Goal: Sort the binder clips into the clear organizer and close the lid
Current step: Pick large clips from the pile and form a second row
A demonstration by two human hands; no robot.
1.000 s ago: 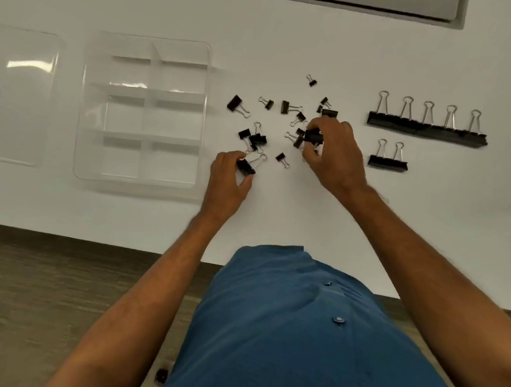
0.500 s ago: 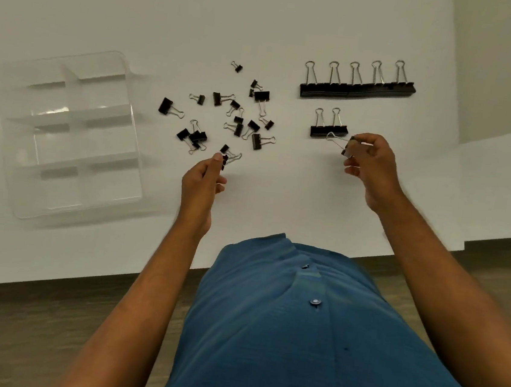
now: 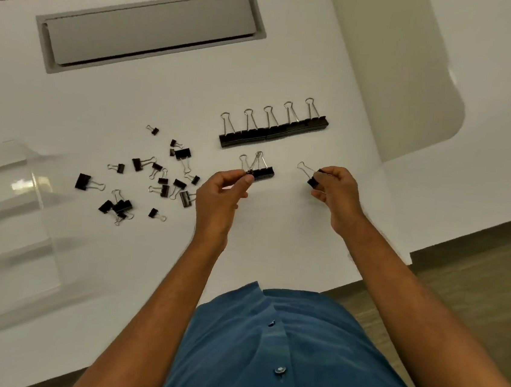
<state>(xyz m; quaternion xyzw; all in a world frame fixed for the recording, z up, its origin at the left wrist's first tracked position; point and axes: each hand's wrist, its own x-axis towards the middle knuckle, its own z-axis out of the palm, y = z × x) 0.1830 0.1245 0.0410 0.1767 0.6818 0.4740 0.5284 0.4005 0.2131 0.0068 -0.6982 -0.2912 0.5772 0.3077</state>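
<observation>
Left hand (image 3: 221, 189): thumb and fingers pinched on a small clip (image 3: 249, 171), held right against the pair of clips (image 3: 261, 171) lying on the white table (image 3: 291, 228). Right hand (image 3: 336, 189): fingers curled round a black clip (image 3: 312, 180), wire handle pointing up-left. Beyond both hands, row of five large clips (image 3: 273, 132). Left of left hand, loose scatter of clips (image 3: 154, 179); farther left, clear organizer (image 3: 9, 214), blurred, lid not made out.

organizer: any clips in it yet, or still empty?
Empty in the part that shows: the clear organizer has bare compartments, its left side cut off by the frame. The small clips lie loose on the table.
</observation>
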